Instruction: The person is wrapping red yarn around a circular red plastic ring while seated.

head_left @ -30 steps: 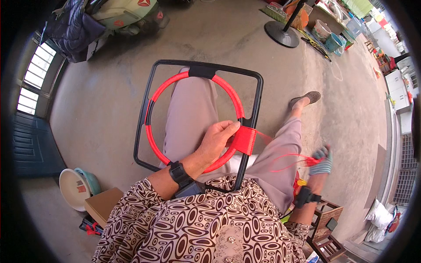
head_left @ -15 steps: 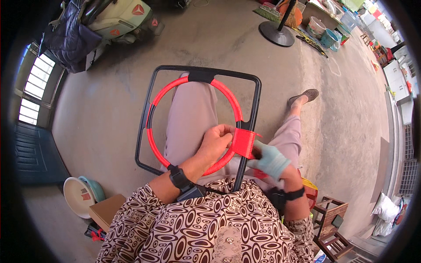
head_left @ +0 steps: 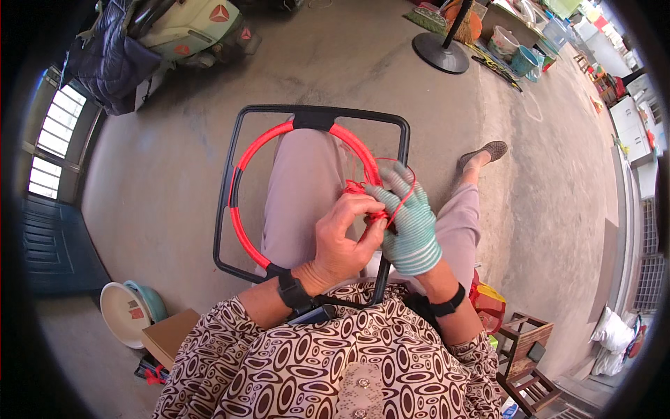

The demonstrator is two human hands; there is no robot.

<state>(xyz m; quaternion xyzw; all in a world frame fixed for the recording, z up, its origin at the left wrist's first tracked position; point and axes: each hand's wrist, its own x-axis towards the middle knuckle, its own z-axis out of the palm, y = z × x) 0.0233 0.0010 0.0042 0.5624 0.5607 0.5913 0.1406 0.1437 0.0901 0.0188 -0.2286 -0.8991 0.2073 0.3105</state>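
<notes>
A black rounded-rectangle frame (head_left: 317, 109) with a red-wrapped ring (head_left: 242, 227) inside it rests over my lap, tilted. Black sections join the ring to the frame. My bare left hand (head_left: 347, 234) is closed at the ring's right side, its thumb and fingertips pinching red cord (head_left: 377, 214). More of the cord bunches beside the ring, and a loop of it arcs across my other hand. My right hand (head_left: 410, 230), in a pale green striped glove, lies against the ring with its fingers stretched and apart; its thumb is hidden. The red flap there is covered by my hands.
A scooter (head_left: 192, 31) with a dark padded cover stands at the far left. Basins (head_left: 115, 314) and a cardboard box (head_left: 171, 335) are at the near left. On the right are a wooden stool (head_left: 520, 342) and a round black stand base (head_left: 441, 54), with buckets behind.
My gloved hand has come up from under the red flap to the ring's side, fingers now extended. My left hand has shifted right, and red cord now shows between the hands.
</notes>
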